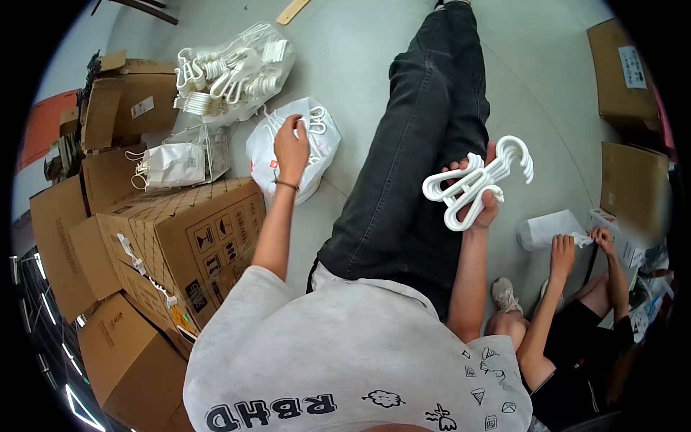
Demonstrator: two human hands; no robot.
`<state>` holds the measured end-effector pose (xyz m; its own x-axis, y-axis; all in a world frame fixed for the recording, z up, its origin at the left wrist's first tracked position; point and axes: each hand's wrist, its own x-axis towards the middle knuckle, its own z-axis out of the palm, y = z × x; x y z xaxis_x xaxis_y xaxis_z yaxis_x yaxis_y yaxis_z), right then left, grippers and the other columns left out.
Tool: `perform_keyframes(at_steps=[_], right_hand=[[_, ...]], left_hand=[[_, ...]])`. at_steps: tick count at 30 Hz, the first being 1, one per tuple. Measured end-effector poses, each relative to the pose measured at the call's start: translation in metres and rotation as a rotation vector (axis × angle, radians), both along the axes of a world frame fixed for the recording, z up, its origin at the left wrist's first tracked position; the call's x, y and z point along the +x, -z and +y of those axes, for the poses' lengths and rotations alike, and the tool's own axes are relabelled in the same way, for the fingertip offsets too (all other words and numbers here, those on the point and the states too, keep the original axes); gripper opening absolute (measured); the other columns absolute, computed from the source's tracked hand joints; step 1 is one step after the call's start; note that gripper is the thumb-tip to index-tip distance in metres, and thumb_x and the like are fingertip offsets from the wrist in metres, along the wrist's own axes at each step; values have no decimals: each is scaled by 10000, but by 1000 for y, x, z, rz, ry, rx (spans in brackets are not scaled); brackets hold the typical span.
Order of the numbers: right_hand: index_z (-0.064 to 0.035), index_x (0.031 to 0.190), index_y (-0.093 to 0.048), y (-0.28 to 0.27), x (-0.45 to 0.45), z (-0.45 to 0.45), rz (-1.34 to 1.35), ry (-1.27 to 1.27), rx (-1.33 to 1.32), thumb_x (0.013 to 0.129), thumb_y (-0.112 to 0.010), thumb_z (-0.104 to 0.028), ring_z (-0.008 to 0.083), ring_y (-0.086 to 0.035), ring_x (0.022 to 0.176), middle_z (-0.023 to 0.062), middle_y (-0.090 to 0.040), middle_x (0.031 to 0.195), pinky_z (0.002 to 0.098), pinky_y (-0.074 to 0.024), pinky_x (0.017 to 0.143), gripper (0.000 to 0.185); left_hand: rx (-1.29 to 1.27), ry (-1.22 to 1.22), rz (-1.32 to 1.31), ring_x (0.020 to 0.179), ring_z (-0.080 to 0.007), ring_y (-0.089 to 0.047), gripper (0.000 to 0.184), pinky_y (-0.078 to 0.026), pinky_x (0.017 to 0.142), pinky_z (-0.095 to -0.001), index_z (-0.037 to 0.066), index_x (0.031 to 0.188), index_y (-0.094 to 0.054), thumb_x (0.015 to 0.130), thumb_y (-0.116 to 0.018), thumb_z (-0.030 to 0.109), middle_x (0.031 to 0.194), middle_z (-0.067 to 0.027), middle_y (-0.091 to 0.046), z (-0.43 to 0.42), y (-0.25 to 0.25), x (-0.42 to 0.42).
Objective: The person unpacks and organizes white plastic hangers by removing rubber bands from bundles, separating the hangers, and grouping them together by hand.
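Note:
My right hand [471, 198] is wrapped round a small stack of white plastic hangers [481, 178], held above my outstretched legs with their hooks pointing up and to the right. On the left, my left hand [291, 147] reaches over an open white plastic bag [325, 153] that holds more white hangers. Its fingers are bent at the bag's opening, near the hangers there; whether they grip one is too small to tell. Beyond that bag, a clear bag [281, 72] full of white hangers lies on the floor.
Cardboard boxes [194, 230] stand along the left, beside a white paper bag [173, 164]. More boxes [633, 180] are at the right. At the lower right, another person [576, 324] sits with both hands on a white bag [551, 230].

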<state>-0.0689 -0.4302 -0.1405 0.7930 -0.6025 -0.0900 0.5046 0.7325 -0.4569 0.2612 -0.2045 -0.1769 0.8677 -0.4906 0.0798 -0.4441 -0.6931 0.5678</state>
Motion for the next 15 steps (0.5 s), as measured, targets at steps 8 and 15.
perform_keyframes(at_steps=[8,15], right_hand=[[-166,1484,-455,9,5,8,-22,-33,45,857,-761,-284,379,-576,1250,209,-574,1285,555,-463,1108,708],[-147,1451,-470,8,19,14,-22,-39,71,862,-762,-297,379,-579,1242,208,-567,1282,562,-434,1132,674]], left_hand=[[759,-17,294,1224,-458,-589,556,-512,992,-547,-2,1370,-483,895,-671,216,1403,-239,-527,95,183,99],[739,-196,297,1006,-413,-708,419,-554,887,-500,2,1290,-519,903,-581,148,1063,-267,-712,105,194,56]])
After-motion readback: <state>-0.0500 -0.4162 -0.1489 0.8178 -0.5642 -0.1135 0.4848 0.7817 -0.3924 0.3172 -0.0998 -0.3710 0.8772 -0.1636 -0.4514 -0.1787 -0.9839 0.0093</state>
